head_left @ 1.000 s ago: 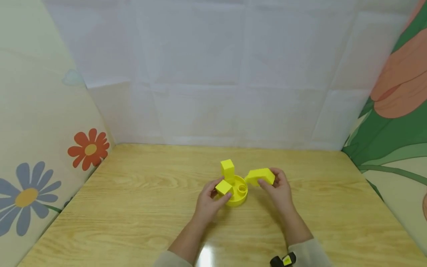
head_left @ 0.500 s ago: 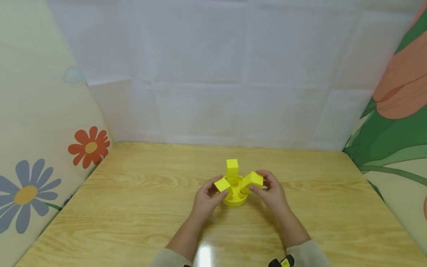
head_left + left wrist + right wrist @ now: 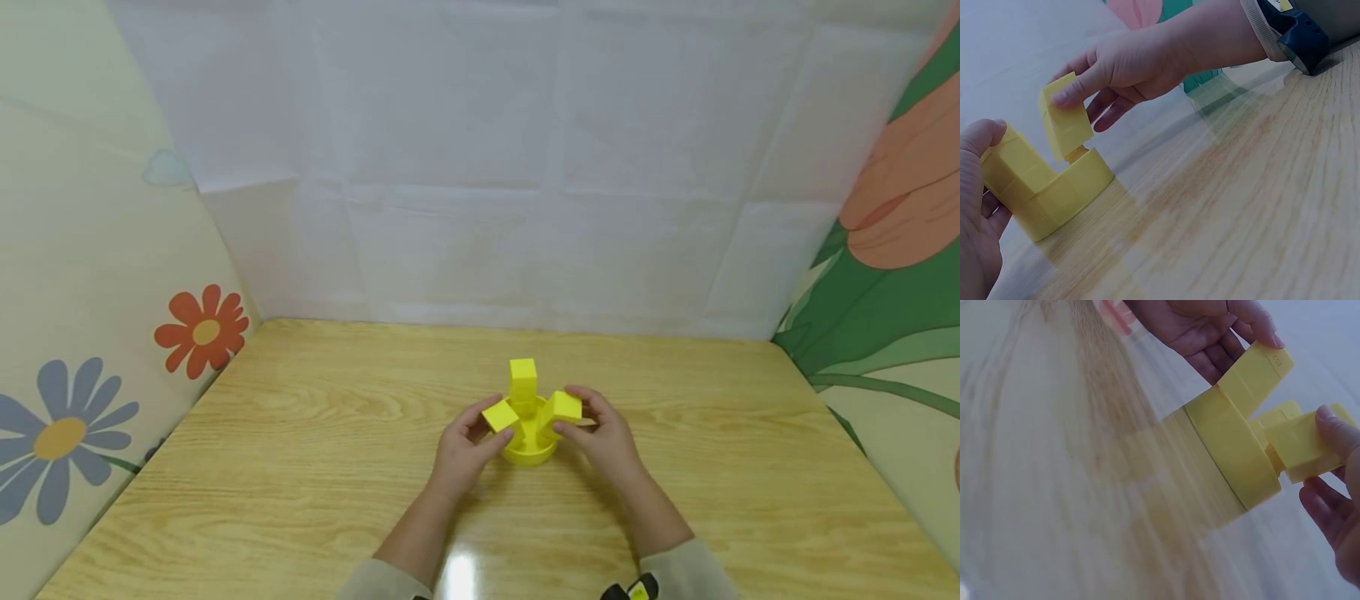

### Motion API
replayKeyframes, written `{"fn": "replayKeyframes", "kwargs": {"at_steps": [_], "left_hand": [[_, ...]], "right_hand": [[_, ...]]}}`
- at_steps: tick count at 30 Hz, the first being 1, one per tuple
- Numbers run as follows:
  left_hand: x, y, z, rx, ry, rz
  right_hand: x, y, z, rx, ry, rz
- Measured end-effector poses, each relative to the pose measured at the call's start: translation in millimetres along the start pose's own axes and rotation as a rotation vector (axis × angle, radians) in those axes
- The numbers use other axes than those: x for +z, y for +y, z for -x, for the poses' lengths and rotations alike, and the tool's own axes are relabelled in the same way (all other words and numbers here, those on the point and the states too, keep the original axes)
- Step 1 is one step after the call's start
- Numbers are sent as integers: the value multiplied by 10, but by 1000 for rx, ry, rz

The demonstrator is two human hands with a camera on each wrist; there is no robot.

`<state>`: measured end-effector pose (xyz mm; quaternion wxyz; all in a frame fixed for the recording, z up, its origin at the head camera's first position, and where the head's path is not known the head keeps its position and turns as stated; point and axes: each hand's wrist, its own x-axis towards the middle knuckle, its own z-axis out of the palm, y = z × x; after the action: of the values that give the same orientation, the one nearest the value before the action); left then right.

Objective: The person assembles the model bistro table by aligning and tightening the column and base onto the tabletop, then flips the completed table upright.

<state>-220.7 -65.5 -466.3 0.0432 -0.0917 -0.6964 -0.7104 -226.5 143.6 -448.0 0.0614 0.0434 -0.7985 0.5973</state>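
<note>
Toward eight o'clock, the left hand (image 3: 974,215) holds a yellow block (image 3: 1015,165) rising from a round yellow base (image 3: 1069,199) on the wooden surface (image 3: 1241,200). Near eleven, the right hand (image 3: 1125,64) pinches a second block (image 3: 1065,128) at the base's rim; a dark wrist device (image 3: 1305,44) sits at two.

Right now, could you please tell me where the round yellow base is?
In the head view, the round yellow base sits on the table between the left hand and right hand, below and slightly right of centre.

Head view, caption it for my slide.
Left hand and right hand grip yellow rectangular blocks at a round, rimmed yellow base.
</note>
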Motion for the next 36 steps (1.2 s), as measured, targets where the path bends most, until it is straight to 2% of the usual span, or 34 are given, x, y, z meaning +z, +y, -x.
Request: {"fn": "replayKeyframes", "kwargs": {"at_steps": [6, 11, 14, 17, 21, 26, 31, 36], "left_hand": [[7, -11, -1, -6, 5, 16], [5, -10, 6, -12, 5, -1], [2, -3, 10, -18, 6, -13], [1, 4, 9, -21, 7, -17], [1, 7, 7, -18, 5, -15], [3, -1, -7, -24, 5, 0], [3, -1, -10, -19, 4, 4], [0, 4, -5, -20, -2, 2]], "right_hand": [[-6, 39, -12, 6, -30, 26], [-82, 78, 38, -86, -73, -69], [-115, 93, 56, -109, -92, -125], [-126, 94, 63, -103, -103, -114], [-124, 68, 75, -95, -129, -26], [-64, 39, 71, -30, -117, 39], [9, 28, 67, -35, -70, 23], [-38, 42, 86, -19, -111, -79]]}}
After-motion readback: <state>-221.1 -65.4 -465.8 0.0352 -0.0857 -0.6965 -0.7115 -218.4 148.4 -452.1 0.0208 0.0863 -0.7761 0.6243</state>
